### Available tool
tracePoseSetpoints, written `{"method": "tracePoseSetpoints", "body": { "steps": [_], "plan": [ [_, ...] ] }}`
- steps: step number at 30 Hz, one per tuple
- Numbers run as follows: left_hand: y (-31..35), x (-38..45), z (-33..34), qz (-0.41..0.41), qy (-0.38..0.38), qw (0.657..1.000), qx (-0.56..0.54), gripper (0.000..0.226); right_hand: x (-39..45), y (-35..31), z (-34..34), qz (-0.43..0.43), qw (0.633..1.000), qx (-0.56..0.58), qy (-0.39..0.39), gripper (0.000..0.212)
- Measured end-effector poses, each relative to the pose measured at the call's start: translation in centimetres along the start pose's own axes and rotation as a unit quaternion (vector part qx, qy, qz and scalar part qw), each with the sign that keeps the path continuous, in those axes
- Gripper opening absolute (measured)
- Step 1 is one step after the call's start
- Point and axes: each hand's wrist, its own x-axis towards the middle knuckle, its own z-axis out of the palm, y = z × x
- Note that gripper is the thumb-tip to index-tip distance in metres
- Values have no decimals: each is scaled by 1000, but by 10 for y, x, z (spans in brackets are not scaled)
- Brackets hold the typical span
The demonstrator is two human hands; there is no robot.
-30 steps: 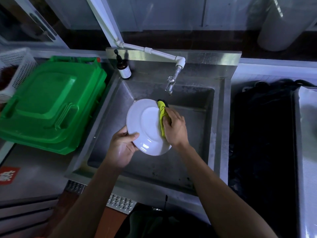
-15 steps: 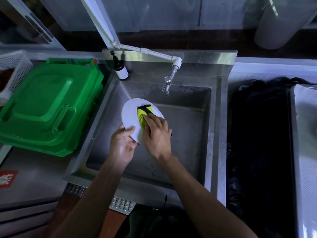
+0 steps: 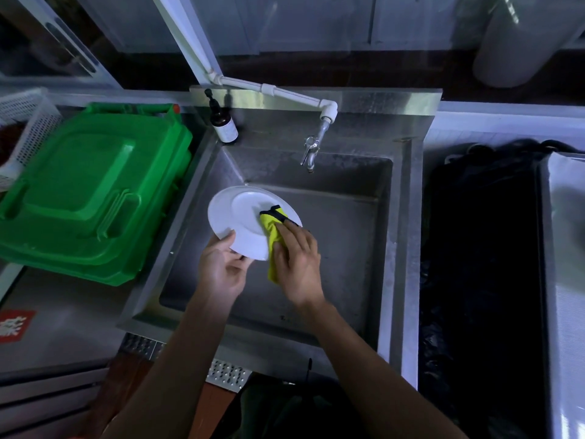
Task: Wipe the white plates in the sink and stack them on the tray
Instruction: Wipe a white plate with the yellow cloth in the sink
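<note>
A white plate (image 3: 242, 217) is held tilted over the steel sink (image 3: 342, 248). My left hand (image 3: 223, 270) grips its near-left rim, thumb on the top face. My right hand (image 3: 297, 261) presses a yellow-green cloth with a dark edge (image 3: 271, 228) against the plate's right side; the cloth's tail hangs below the rim. No other plates show in the sink. A green plastic tray (image 3: 85, 191) lies upside down on the counter to the left.
A tap (image 3: 311, 152) on a white pipe hangs over the back of the sink. A dark pump bottle (image 3: 224, 123) stands at the sink's back-left corner. A white mesh basket (image 3: 25, 128) is far left. A dark bin-like space (image 3: 481, 264) lies right.
The plate has tipped flatter, its face turned more upward. My right hand has slid the cloth from the plate's middle toward its right side and near rim.
</note>
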Motion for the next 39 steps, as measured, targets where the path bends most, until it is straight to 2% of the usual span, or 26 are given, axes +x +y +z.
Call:
{"method": "tracePoseSetpoints", "body": {
  "steps": [4,8,16,22,30,36,39],
  "plan": [
    [-1,7,-11,-5,-13,1000,12,22,9,16,-7,30,999,41,0,41],
    [-2,12,-23,-13,-57,998,31,32,19,28,-15,49,998,41,-7,42],
    [4,25,-47,-43,-149,983,97,30,39,44,-24,92,995,42,-5,43],
    [16,43,-58,-72,-240,949,194,52,59,42,-26,93,996,15,-2,41],
    [26,61,-56,-107,-273,898,327,43,75,14,-16,67,996,-66,-12,37],
    [31,68,-32,-92,-281,871,393,32,68,-21,5,7,992,-125,31,35],
    [34,77,-25,-81,-285,864,407,34,64,-33,15,5,988,-133,73,36]
  ]
}}
